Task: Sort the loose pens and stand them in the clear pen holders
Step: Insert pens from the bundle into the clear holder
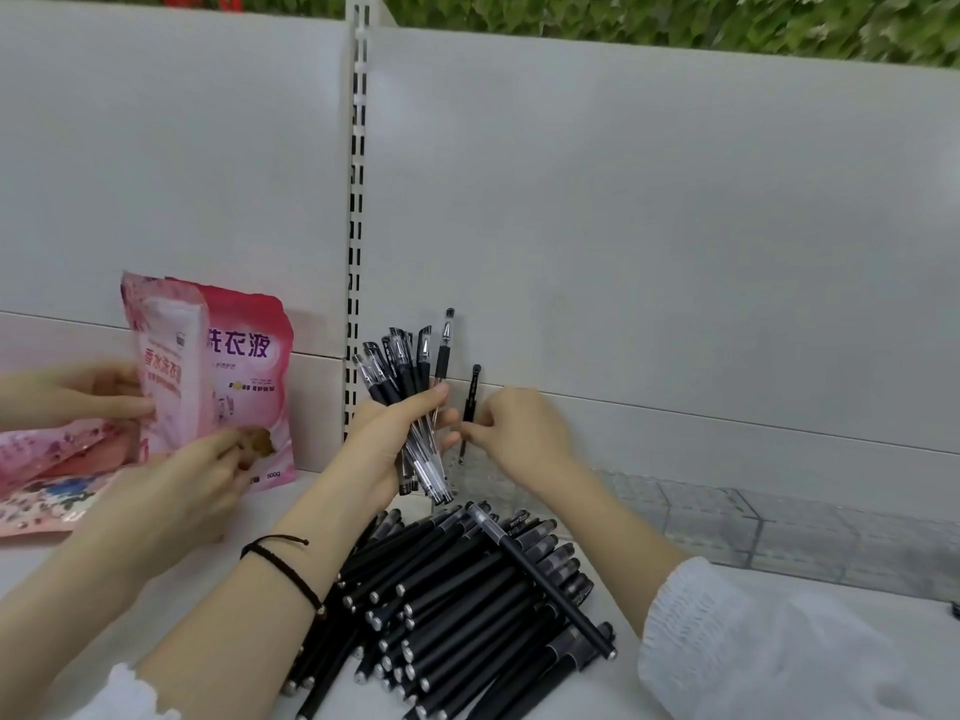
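The right hand [519, 433] pinches 1 black pen [471, 397] over the clear pen holder [491, 480] at the shelf's [306, 491] back edge. The left hand [389, 444] grips a bunch of pens [405, 366] that could slip into the pile [457, 605].

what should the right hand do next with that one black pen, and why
Probably lower the single black pen down into the clear pen holder and release: the right hand pinches it upright, tip at the holder, while the left hand grips the bundle of clear-barrelled pens.
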Tool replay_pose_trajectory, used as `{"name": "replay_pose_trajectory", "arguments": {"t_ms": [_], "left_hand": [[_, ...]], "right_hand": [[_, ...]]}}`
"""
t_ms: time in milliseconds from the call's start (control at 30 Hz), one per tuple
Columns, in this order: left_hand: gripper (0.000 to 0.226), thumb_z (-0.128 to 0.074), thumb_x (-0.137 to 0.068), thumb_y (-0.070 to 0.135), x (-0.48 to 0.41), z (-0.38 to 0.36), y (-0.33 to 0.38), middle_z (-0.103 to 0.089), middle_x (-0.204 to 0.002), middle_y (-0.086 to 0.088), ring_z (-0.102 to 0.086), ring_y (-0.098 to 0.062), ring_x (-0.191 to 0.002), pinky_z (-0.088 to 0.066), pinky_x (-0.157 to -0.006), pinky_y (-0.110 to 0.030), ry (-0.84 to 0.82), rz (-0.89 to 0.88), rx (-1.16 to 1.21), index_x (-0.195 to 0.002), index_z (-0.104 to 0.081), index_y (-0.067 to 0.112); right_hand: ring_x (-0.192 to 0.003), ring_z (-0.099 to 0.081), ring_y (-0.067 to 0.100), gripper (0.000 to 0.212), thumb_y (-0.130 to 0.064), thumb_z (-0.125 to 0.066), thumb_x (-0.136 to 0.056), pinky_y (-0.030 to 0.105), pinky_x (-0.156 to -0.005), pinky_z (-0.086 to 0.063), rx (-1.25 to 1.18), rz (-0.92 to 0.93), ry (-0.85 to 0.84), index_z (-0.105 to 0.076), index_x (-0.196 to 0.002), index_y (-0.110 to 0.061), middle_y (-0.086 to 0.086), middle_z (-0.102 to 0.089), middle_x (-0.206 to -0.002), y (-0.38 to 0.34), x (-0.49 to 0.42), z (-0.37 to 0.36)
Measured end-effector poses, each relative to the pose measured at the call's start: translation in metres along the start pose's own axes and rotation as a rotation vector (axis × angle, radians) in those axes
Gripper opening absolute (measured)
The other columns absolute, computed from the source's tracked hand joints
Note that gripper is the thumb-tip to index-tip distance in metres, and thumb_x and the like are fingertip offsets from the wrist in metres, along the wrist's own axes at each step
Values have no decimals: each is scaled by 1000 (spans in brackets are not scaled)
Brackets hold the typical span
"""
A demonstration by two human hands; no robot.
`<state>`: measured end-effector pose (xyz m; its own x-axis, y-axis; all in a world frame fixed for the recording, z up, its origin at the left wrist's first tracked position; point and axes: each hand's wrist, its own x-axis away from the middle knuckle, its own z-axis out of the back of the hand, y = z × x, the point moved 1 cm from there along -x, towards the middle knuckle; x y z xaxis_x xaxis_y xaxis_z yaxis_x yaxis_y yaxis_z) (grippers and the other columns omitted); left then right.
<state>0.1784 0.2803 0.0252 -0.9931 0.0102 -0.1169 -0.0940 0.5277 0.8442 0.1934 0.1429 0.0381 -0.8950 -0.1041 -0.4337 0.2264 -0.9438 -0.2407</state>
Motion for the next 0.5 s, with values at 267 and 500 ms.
{"name": "replay_pose_trajectory", "arguments": {"t_ms": [267,500], "left_hand": [[4,-64,-89,6,0,-3,0,-74,-75,-7,-72,-16,-64,-60,-56,-27,-47,-21,-16,-92,-65,5],[16,-63,-89,7,0,-3,-1,-75,-88,-16,-74,-22,-70,-58,-51,-27,-89,-21,-100,-104,-66,2]], "right_hand": [[-38,-44,-2,22,-25,-65,-90,16,-45,-37,-746,-54,68,-66,-70,-15,1,-63,-65,2,-5,36],[-46,-47,9,12,-13,-67,-90,15,-39,-31,-959,11,-56,-65,-80,-8,5,-61,-66,-7,3,38]]}}
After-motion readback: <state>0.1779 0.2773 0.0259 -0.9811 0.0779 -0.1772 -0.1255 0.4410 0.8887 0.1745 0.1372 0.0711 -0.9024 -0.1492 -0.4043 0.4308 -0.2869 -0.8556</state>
